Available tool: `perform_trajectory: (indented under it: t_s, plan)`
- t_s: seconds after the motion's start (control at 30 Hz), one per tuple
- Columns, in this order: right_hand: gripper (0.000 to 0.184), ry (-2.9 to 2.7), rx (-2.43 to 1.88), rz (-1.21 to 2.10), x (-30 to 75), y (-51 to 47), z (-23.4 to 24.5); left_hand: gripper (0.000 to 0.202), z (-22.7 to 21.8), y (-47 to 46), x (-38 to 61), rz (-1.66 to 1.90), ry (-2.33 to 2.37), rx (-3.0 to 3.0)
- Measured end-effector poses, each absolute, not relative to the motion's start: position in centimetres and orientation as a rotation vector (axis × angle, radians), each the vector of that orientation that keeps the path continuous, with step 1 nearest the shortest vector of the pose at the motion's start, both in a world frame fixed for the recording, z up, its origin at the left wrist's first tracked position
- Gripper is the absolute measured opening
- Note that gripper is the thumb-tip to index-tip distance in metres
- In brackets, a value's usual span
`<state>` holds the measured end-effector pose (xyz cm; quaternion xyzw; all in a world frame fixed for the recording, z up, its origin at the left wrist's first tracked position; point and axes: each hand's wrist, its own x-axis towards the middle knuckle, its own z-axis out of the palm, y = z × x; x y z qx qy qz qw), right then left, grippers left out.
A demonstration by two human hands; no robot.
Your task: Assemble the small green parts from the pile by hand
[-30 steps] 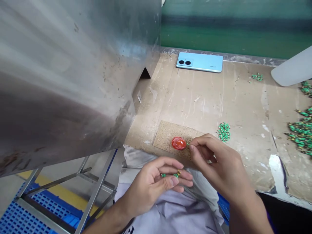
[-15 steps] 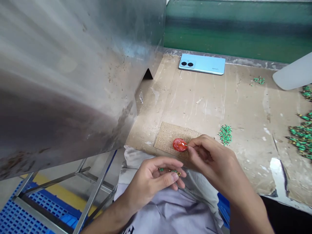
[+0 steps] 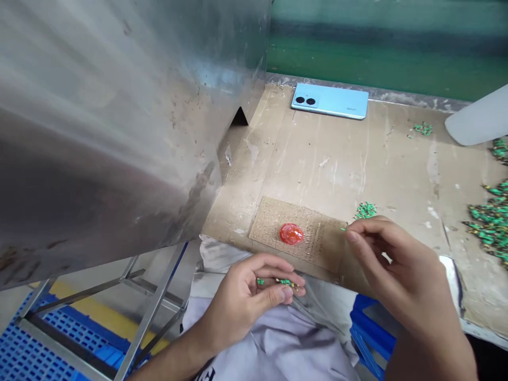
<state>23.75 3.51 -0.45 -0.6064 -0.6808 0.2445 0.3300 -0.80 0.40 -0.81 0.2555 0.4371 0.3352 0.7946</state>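
Observation:
My left hand is cupped low over my lap, fingers and thumb closed on small green and gold parts. My right hand hovers at the table's front edge, thumb and forefinger pinched on a tiny green piece. A red round blob sits on a small perforated brown pad, left of my right hand and apart from it. A little pile of green pieces lies just beyond my right fingers.
A large sheet-metal chute fills the left. A light blue phone lies at the table's back. More green parts are heaped at the right edge, below a white object. Blue crates lie below.
My right hand has drawn away from the red blob to the right, carrying a tiny green piece. My left hand has stayed low with its parts.

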Motion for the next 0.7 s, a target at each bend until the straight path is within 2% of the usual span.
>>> perform_trajectory:
  t_s: [0.07, 0.27, 0.5, 0.7]
  plan:
    - [0.012, -1.768, -1.615, 0.627, 24.4, 3.4, -0.5, 0.013, -1.1, 0.4, -0.7, 0.716, 0.941, 0.570]
    - [0.012, -1.863, -1.617, 0.653, 24.4, 3.4, -1.5, 0.026, -1.4, 0.4, -0.3, 0.672, 0.932, 0.585]
    - [0.018, -1.943, -1.689, 0.614, 23.8, 3.8, -2.0, 0.021, -1.0, 0.4, -0.6, 0.640, 1.004, 0.694]
    - [0.018, -1.992, -1.644, 0.611, 23.7, 3.7, -1.8, 0.028, -0.9, 0.5, -0.3, 0.599, 1.042, 0.582]
